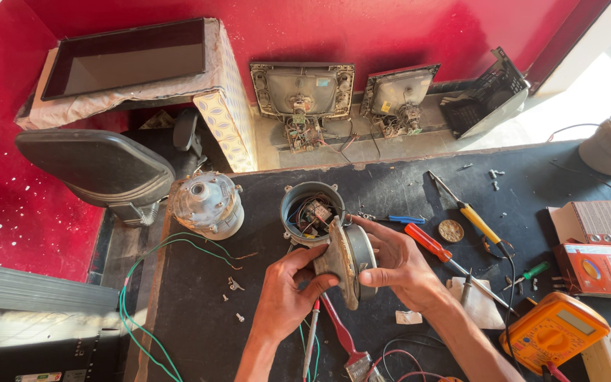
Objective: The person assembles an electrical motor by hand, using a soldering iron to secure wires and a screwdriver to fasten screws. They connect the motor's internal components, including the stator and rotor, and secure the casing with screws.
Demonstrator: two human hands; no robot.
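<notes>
- Clearly mid-disassembly: both hands clamp a round grey motor end cover [344, 260], held on edge just in front of the open motor housing [312, 212].
- Left hand [286, 291] has its fingers curled together around the cover's near rim; right hand [399, 263] is wrapped on the far side, thumb pressed to the face, fingers closed on the metal.
- Done, judging by how things lie: the cover is off the housing, wiring and a small board show inside the cup, and loose screws [235, 285] lie on the black mat [199, 332].
- Left, by the look of it: the housing's innards are untouched, and a second motor body [208, 204] stands apart to the left.
- Room: a red-handled screwdriver [429, 242] and a yellow-handled screwdriver [476, 221] lie close on the right, an orange multimeter [553, 329] near the right forearm.
- A red-handled brush [344, 343] and green wires [143, 304] crowd the near edge; the mat's left edge is close to the second motor body, with open mat between it and the left hand.
</notes>
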